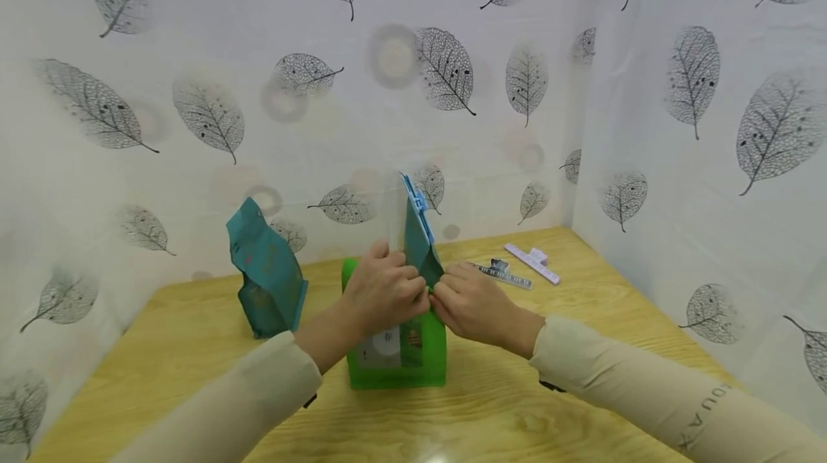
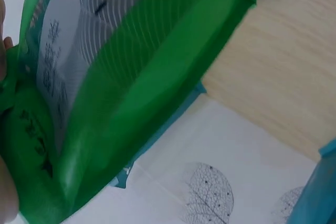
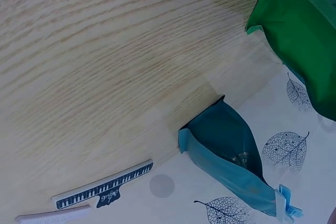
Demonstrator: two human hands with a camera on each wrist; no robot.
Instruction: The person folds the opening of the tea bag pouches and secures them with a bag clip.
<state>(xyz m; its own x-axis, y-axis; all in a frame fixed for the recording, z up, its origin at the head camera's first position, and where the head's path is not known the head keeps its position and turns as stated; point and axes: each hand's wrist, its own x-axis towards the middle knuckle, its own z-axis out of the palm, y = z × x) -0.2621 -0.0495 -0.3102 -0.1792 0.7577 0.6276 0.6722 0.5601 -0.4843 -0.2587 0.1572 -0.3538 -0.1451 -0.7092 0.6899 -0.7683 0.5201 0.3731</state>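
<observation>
A green bag [image 1: 426, 370] with a grey and white printed panel stands upright at the middle of the table. My left hand [image 1: 385, 287] grips its top edge with curled fingers. Beside it, close to touching, my right hand [image 1: 474, 305] pinches the same edge farther right. The left wrist view shows the green bag [image 2: 157, 77] tilted across the frame, its top folded near the fingers. Most of both thumbs and the pinched rim are hidden. Behind it stands a teal bag [image 3: 226, 140] with a light blue clip [image 1: 418, 206] across its top.
Another teal bag [image 1: 265, 269] stands at the left with no clip visible on it. Right of the hands lie a clip with a piano-key pattern [image 1: 510, 278] and a pale lilac clip [image 1: 533, 262]. A leaf-patterned curtain [image 1: 388, 133] borders the wooden table [image 1: 187, 362].
</observation>
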